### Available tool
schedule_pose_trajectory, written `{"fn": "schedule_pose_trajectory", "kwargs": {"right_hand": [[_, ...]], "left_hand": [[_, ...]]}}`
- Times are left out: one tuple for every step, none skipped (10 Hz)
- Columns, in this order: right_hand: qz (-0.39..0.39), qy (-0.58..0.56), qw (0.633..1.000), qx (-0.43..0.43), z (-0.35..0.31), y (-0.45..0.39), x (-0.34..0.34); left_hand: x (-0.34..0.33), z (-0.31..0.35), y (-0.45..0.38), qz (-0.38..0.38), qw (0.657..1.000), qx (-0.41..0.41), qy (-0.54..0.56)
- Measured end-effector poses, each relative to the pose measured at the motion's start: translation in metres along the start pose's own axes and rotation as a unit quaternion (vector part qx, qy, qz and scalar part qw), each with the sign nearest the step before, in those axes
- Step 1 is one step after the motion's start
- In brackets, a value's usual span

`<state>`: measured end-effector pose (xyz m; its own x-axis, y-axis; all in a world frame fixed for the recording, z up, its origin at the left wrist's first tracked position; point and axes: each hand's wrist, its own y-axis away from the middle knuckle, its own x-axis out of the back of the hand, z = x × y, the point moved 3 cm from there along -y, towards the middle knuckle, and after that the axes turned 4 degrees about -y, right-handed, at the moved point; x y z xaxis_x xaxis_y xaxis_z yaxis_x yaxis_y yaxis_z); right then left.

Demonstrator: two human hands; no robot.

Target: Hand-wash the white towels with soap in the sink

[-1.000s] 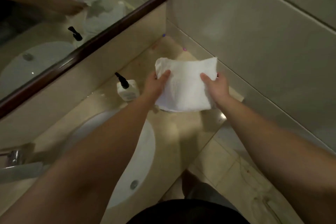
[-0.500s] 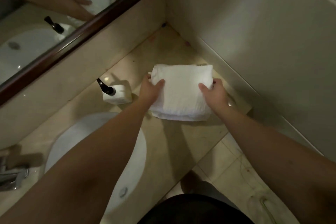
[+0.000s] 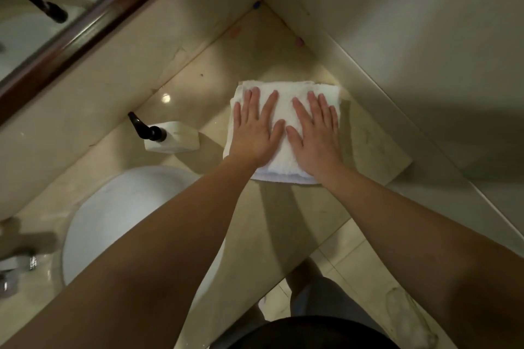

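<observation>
A folded white towel (image 3: 286,91) lies flat on the beige marble counter (image 3: 255,65), in the corner by the wall. My left hand (image 3: 255,130) and my right hand (image 3: 314,133) press down on it side by side, palms flat and fingers spread straight. A white soap dispenser (image 3: 173,137) with a black pump stands just left of the towel. The white oval sink (image 3: 122,215) is set in the counter at the lower left, partly hidden by my left forearm.
A chrome tap (image 3: 17,269) shows at the far left edge. A dark-framed mirror (image 3: 85,20) hangs above the backsplash. A tiled wall (image 3: 397,37) closes the right side. The counter's front edge drops to the tiled floor (image 3: 354,258), where my legs stand.
The towel went from held up in both hands to lying on the counter. My hands let go of its edges and now press flat on top of it.
</observation>
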<state>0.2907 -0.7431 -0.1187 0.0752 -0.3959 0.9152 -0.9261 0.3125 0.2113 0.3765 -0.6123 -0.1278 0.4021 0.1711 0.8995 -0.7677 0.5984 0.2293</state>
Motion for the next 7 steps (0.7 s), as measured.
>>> {"fn": "schedule_pose_trajectory", "kwargs": {"right_hand": [[-0.014, -0.003, 1.0, -0.008, 0.0, -0.003, -0.001], [-0.055, -0.007, 0.998, -0.01, -0.001, -0.004, 0.004], [-0.098, -0.02, 0.995, -0.009, -0.002, -0.006, 0.012], [-0.122, -0.011, 0.992, -0.024, -0.005, 0.005, 0.037], [-0.093, -0.001, 0.995, -0.035, -0.016, 0.026, 0.054], [-0.043, 0.022, 0.997, -0.059, -0.031, 0.066, 0.076], [-0.021, 0.037, 0.996, -0.077, -0.038, 0.095, 0.089]], "left_hand": [[-0.002, 0.001, -0.002, -0.02, 1.0, 0.01, -0.008], [0.009, 0.004, -0.005, -0.085, 0.996, 0.025, -0.026], [0.023, 0.003, -0.004, -0.119, 0.992, 0.014, -0.05], [0.05, 0.001, 0.024, -0.113, 0.988, -0.021, -0.104], [0.064, 0.002, 0.05, -0.11, 0.986, -0.04, -0.117], [0.086, 0.01, 0.083, -0.083, 0.987, -0.049, -0.125], [0.099, 0.012, 0.104, -0.077, 0.987, -0.072, -0.12]]}}
